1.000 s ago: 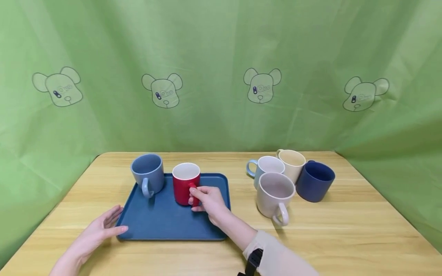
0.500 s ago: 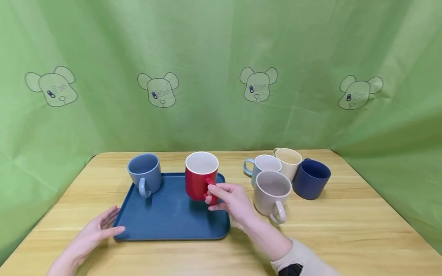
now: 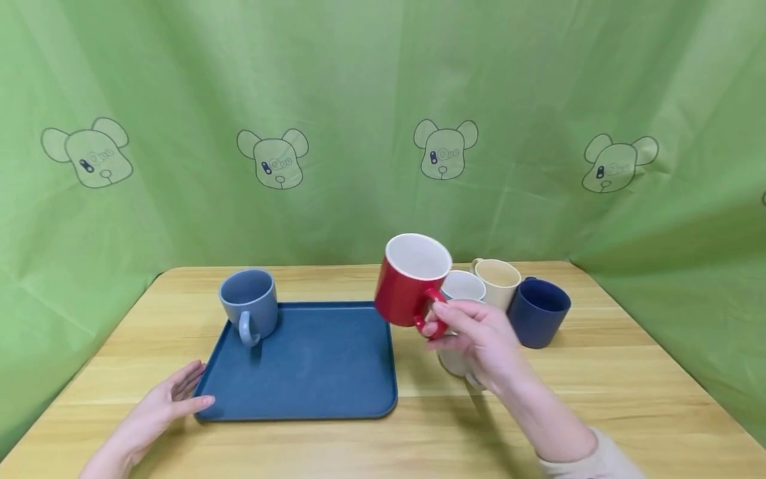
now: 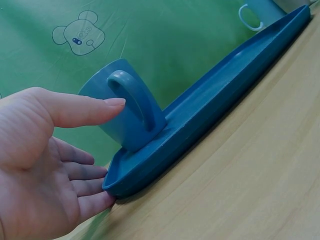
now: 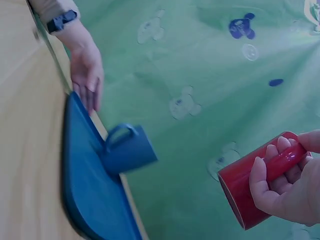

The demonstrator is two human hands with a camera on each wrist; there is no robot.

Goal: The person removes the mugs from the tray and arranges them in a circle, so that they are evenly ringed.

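My right hand [image 3: 479,336] grips the handle of a red mug [image 3: 403,293] with a white inside, held in the air right of the tray and slightly tilted. In the right wrist view the fingers curl round the handle of the red mug [image 5: 245,187]. At the left edge of a dark blue tray [image 3: 323,372], my left hand [image 3: 161,406] lies with fairly straight fingers, the fingertips touching the tray's side in the left wrist view. A grey-blue mug [image 3: 251,303] stands upright at the tray's back left corner, handle toward me.
Right of the tray stand a light blue mug [image 3: 463,285], a cream mug [image 3: 498,283] and a navy mug [image 3: 540,313]. A pale grey mug [image 3: 453,362] is mostly hidden behind my right hand. A green curtain [image 3: 359,199] hangs behind the wooden table [image 3: 646,399].
My right hand has lifted the red mug off the tray and carried it right and upward, past the tray's right edge. The left hand has stayed by the tray's left edge.
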